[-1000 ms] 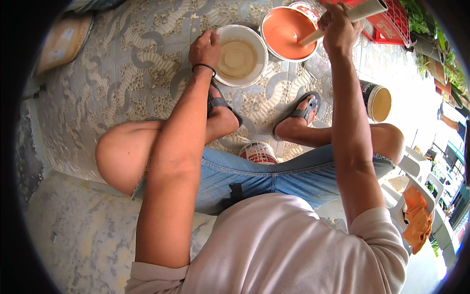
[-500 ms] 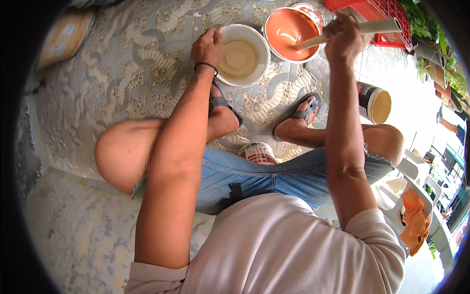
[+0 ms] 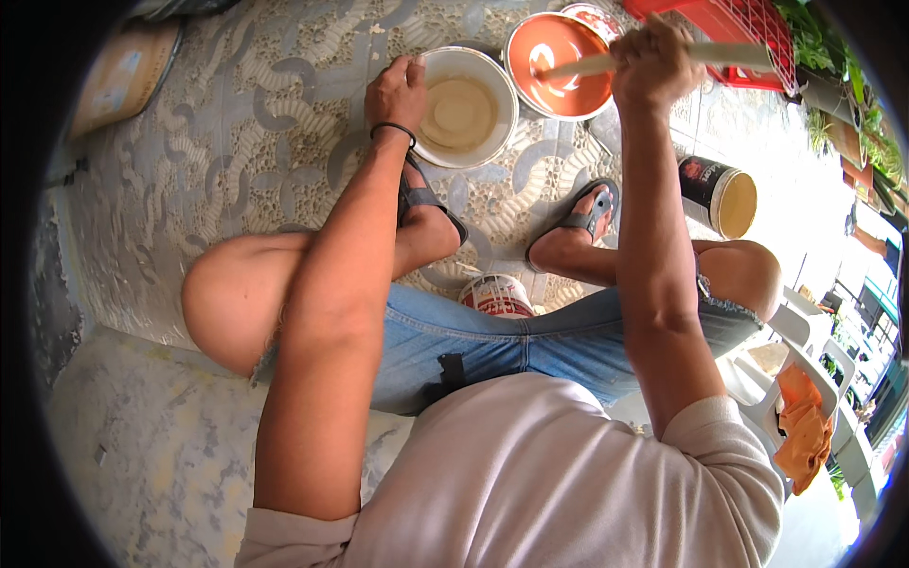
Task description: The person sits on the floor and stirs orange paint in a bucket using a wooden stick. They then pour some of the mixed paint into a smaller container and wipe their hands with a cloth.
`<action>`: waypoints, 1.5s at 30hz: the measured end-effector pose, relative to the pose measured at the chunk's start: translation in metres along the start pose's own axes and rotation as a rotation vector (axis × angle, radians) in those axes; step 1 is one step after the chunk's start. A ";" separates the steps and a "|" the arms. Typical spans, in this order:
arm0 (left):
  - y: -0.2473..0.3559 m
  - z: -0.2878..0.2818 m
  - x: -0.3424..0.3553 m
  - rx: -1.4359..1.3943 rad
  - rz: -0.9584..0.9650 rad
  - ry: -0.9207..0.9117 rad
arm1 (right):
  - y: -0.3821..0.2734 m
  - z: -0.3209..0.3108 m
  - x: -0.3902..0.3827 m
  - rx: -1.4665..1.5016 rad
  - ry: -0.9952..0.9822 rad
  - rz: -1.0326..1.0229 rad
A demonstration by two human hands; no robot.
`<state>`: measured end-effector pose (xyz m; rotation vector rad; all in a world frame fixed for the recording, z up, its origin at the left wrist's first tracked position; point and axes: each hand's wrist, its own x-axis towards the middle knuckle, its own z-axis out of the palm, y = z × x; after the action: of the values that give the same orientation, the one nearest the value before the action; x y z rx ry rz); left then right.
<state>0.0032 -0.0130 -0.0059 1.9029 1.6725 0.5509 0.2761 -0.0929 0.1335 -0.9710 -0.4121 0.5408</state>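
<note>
Beige stick [image 3: 582, 66]: I have it slanting across the right of my view, its lower end in the orange paint [image 3: 585, 95], its other end free, out toward the red crate [image 3: 757, 43].
Right hand [image 3: 656, 66]: closed in a fist around the stick, just beside the orange paint's bucket [image 3: 559, 118].
Left hand [image 3: 396, 90]: fingers bent at the left rim of the white bucket [image 3: 512, 102], touching it; from my end I cannot tell how firmly they close.
Left wrist: I see a black band [image 3: 395, 131] around it.
Two buckets: side by side on the patterned floor [image 3: 303, 170], the orange one to the right and slightly farther off; the white one has a cream-coloured bottom.
Feet: dark sandals [image 3: 592, 216], set apart, nearer than the buckets.
Between the legs: I make out a small red-and-white tub [image 3: 497, 293], partly hidden by the jeans [image 3: 492, 331].
Right of the right forearm: a dark can [image 3: 705, 185], tipped over in my view.
Far right: green plants [image 3: 824, 62] and an orange cloth [image 3: 805, 431] on a white chair [image 3: 805, 367].
</note>
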 end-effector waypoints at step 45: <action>0.001 -0.006 -0.002 0.012 -0.024 -0.006 | -0.010 -0.013 0.007 -0.221 0.041 -0.119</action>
<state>0.0002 -0.0143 -0.0004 1.8881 1.6965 0.5264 0.2913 -0.1017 0.1358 -1.1595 -0.4968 0.3715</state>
